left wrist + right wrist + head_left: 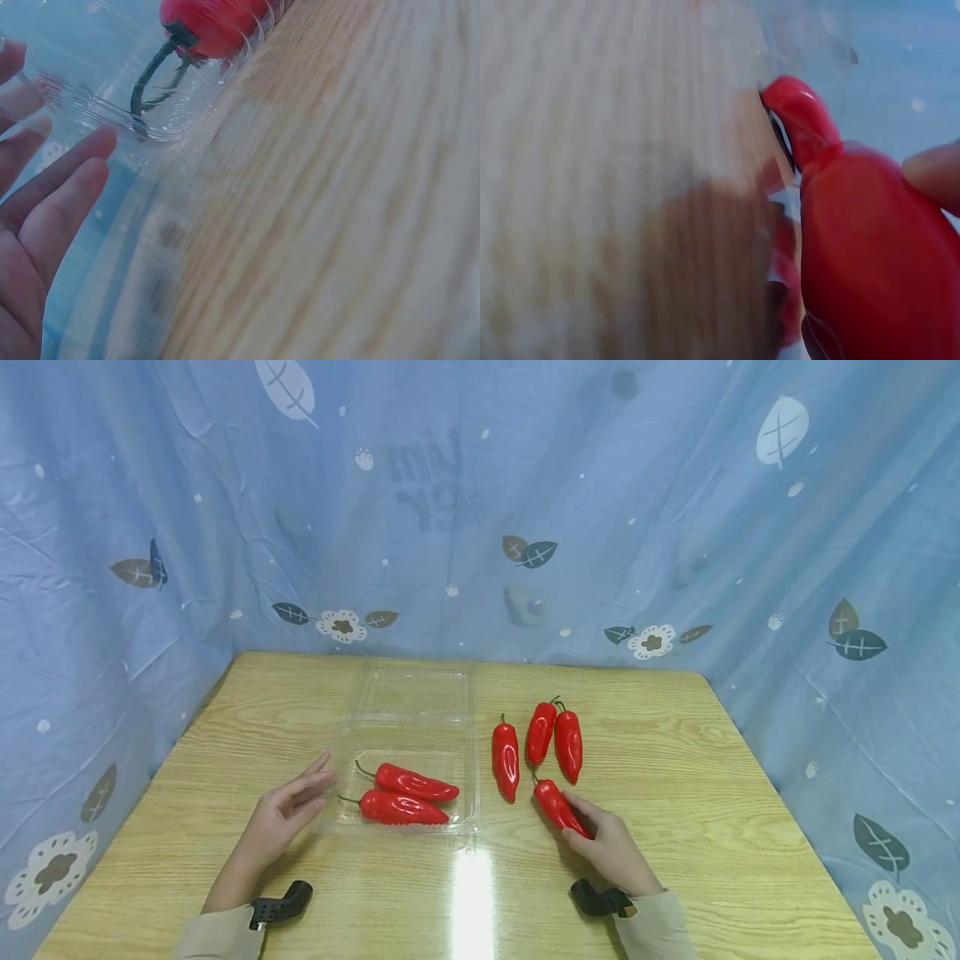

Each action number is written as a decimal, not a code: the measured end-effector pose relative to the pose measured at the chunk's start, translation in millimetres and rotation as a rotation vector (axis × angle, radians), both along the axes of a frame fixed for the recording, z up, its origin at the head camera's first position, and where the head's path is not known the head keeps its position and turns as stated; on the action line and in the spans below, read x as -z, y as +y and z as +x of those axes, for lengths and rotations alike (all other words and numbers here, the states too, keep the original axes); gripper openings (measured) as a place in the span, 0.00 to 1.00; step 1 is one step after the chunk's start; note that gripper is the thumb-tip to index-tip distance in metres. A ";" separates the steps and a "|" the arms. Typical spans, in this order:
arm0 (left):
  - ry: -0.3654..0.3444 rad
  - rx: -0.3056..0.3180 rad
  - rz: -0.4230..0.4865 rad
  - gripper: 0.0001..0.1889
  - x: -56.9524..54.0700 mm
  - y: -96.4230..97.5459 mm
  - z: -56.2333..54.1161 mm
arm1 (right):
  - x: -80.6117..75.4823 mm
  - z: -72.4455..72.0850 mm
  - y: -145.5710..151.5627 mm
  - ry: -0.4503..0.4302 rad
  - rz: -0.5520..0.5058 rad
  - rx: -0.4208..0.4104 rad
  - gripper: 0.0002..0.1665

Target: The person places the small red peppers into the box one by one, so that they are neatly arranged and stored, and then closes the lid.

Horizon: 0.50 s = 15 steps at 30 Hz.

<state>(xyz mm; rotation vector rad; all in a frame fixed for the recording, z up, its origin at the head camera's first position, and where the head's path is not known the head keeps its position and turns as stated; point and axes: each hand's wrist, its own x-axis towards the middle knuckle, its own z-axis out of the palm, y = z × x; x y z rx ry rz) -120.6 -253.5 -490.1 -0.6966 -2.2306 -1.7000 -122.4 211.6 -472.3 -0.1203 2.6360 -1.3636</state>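
Note:
My right hand (pixel 613 845) grips a red pepper (pixel 553 802) by its lower end, thumb and fingers on either side, with the green stem pointing away from me. Close up in the right wrist view, this glossy pepper (pixel 877 247) fills much of the picture, and a fingertip presses its side. A clear plastic clamshell box (pixel 470 785) lies with its lid (pixel 414 695) folded back. Inside it, a far pepper (pixel 416 782) and a near pepper (pixel 401 808) lie side by side, stems left. My left hand (pixel 283 814) is at the box's left edge, fingers loosely extended, holding nothing.
Between the box and my right hand lies a single red pepper (pixel 506 762). Farther back, a leaning pepper (pixel 541 733) and another pepper (pixel 568 745) lie close together. Beyond the wooden table (pixel 645 735) hangs a blue patterned curtain (pixel 480 510), also along both sides.

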 end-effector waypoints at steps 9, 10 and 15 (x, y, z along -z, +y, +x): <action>-0.015 0.011 0.009 0.16 2.2 -0.6 -0.6 | -2.5 -0.7 13.8 0.029 -0.057 -0.068 0.32; -0.013 0.012 0.008 0.16 2.4 -0.7 -0.6 | -2.9 -0.5 14.9 0.031 -0.061 -0.074 0.32; -0.005 0.018 0.005 0.17 3.2 -1.2 -1.0 | -4.7 0.7 19.0 0.037 -0.061 -0.089 0.31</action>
